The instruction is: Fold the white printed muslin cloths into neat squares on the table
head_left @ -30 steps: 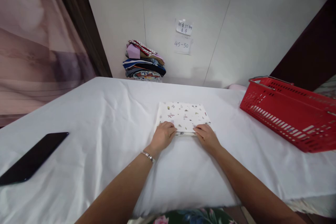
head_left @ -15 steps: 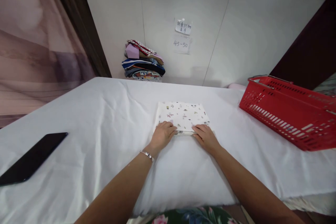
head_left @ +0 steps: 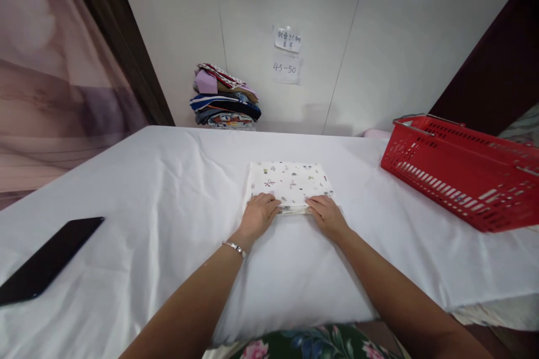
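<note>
A folded white cloth (head_left: 290, 179) with small printed motifs lies flat in the middle of the white-covered table (head_left: 189, 247). My left hand (head_left: 260, 213) grips its near left corner, thumb towards the near edge and fingers on top. At the near right corner my right hand (head_left: 327, 214) pinches the same edge in a like way. Between the hands, the layered folds of the near edge show. The thumbs and the cloth's underside are partly hidden by my fingers.
A black tablet-like slab (head_left: 50, 258) lies on the left. At the right stands a red plastic basket (head_left: 458, 174) with metal handles. Against the wall is a stack of folded fabrics (head_left: 225, 98), and paper notes (head_left: 287, 67) are stuck beside it.
My hands stay at the cloth's near corners, with the fingers drawn slightly closer to its near edge. The view has shifted a little.
</note>
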`<state>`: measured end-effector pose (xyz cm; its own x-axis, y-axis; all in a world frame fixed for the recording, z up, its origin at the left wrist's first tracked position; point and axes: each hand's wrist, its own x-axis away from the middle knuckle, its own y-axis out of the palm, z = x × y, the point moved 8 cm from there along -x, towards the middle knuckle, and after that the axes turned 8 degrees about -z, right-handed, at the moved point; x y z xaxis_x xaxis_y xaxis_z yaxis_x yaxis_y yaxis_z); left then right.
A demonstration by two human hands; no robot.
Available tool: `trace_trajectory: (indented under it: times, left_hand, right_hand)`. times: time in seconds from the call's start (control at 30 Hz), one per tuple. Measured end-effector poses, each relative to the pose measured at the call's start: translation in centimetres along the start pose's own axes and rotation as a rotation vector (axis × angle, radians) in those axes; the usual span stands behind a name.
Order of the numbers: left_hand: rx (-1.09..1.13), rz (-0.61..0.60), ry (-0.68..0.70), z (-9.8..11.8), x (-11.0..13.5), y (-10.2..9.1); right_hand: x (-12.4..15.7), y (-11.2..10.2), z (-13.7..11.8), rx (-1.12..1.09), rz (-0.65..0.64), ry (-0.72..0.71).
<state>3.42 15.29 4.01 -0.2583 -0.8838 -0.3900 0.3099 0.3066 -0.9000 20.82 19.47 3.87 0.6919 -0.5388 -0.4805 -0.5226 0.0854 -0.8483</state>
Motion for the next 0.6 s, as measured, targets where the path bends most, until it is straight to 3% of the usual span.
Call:
trace_trajectory:
  times: [0.2,0.47,0.6]
  left_hand:
    - [-0.022,0.024,-0.012,0.05,-0.14,-0.23]
    - [-0.038,0.031,-0.009,-0.04,-0.14,-0.13]
    - [-0.056,0.070,-0.004,0.08,-0.21,-0.75]
  right_hand:
    - [-0.54,-0.49,-0.19,-0.051,0.013,0.040]
    - [-0.61,0.00,-0.23,-0.017,-0.050,-0.015]
    - [-0.76,-0.58,-0.16,0.018,0.029,-0.003]
